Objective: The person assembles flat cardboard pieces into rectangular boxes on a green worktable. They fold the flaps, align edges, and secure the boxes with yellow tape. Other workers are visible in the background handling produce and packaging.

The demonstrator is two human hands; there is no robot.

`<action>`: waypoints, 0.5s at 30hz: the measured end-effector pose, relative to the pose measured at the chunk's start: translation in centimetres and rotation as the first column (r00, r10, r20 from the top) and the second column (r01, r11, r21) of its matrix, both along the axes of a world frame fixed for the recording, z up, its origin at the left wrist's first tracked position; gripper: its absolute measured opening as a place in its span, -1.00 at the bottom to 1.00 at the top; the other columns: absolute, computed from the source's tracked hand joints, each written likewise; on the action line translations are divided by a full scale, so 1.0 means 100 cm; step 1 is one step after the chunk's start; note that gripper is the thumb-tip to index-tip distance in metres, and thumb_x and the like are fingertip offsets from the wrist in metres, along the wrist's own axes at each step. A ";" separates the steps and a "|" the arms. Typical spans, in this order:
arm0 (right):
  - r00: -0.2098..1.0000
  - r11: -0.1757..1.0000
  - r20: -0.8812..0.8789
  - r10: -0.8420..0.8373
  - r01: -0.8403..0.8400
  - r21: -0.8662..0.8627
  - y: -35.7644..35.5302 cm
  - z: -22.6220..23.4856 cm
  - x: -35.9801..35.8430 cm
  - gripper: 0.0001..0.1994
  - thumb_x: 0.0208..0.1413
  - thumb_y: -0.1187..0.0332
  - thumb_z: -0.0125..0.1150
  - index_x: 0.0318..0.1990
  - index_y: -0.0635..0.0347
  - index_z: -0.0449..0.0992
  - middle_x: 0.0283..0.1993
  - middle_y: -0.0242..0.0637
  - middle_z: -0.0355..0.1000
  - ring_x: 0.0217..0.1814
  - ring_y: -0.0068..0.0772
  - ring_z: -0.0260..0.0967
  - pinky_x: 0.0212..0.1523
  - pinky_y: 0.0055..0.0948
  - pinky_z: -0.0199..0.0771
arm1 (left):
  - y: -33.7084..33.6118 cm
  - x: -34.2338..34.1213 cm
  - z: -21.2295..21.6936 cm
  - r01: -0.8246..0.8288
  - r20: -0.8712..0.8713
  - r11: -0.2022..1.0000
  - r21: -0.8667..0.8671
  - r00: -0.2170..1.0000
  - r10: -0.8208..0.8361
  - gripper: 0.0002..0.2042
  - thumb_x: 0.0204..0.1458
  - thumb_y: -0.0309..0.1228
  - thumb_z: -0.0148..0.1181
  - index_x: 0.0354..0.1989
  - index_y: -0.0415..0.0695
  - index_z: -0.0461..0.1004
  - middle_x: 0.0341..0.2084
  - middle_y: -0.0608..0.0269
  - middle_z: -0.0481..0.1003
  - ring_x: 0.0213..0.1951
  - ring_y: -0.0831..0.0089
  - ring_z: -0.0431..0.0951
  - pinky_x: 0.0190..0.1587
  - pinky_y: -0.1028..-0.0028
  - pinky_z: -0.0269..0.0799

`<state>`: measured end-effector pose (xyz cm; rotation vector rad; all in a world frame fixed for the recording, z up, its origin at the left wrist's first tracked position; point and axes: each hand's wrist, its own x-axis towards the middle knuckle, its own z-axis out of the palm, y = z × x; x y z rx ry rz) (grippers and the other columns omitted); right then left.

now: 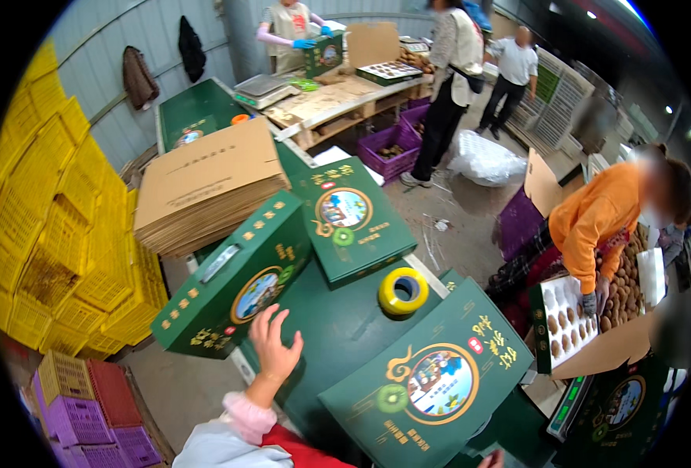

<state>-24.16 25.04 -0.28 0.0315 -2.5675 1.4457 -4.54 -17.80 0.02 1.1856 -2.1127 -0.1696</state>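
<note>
"Around the yellow tape roll (386, 295), how much is done?"

"Three boxes are seen, apparently closed: a green carry-handle box (240, 285) stood tilted on edge to the roll's left, a flat green kiwifruit box (349, 218) laid just beyond it, and a larger-looking green box (435, 378) laid on its near right side. Whether any is taped cannot be told; sealing may be left."

"And the hands?"

"Left of the roll and nearer, the left hand (275, 343) is held with fingers spread, nothing gripped, close to the tilted box; contact cannot be confirmed. Only fingertips of the right hand (492, 459) are shown, nearer than the roll and rightward; its grip cannot be told."

"Other counts?"

"One yellow roll, and beyond it leftward, one flattened-carton stack (213, 175)."
</note>
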 end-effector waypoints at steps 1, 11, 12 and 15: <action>0.998 0.999 -0.038 0.040 -0.039 0.025 -0.024 0.035 -0.005 -0.66 0.18 0.42 -0.05 0.06 0.44 0.29 0.02 -0.01 0.33 0.03 -0.21 0.27 0.09 -0.33 0.24 | 0.004 0.020 0.029 -0.011 0.154 0.979 -0.201 0.987 0.042 -0.34 -0.32 -0.36 0.32 0.07 -0.20 0.26 0.09 -0.01 0.23 0.14 0.04 0.17 0.17 0.15 0.06; 0.097 0.218 0.197 0.976 -0.529 -0.820 -0.216 0.051 0.129 -0.62 0.11 0.47 0.01 0.09 0.37 0.25 0.06 -0.13 0.31 0.07 -0.29 0.32 0.10 -0.37 0.29 | -0.168 0.122 0.105 -0.098 0.474 0.840 0.534 0.857 -0.201 -0.14 -0.55 -0.06 0.44 -0.08 -0.36 0.16 -0.32 -0.23 0.48 -0.22 -0.08 0.51 -0.16 0.21 0.45; -0.022 0.217 0.254 0.967 -0.452 -0.865 -0.235 0.023 0.149 -0.56 0.15 0.38 0.03 0.16 0.37 0.18 0.13 -0.11 0.26 0.10 -0.27 0.29 0.14 -0.36 0.25 | -0.164 0.117 0.107 -0.089 0.481 0.850 0.519 0.853 -0.204 -0.15 -0.55 -0.06 0.44 -0.10 -0.36 0.17 -0.33 -0.23 0.48 -0.23 -0.08 0.51 -0.16 0.22 0.45; -0.151 0.404 0.561 0.814 -0.546 -0.734 -0.291 -0.092 0.208 -0.30 0.14 0.01 0.04 0.26 0.37 0.04 0.25 -0.04 0.12 0.28 -0.21 0.11 0.27 -0.31 0.09 | -0.158 0.128 0.114 -0.055 0.456 0.844 0.534 0.859 -0.233 -0.18 -0.55 -0.07 0.44 -0.12 -0.35 0.21 -0.33 -0.22 0.49 -0.23 -0.09 0.51 -0.15 0.23 0.44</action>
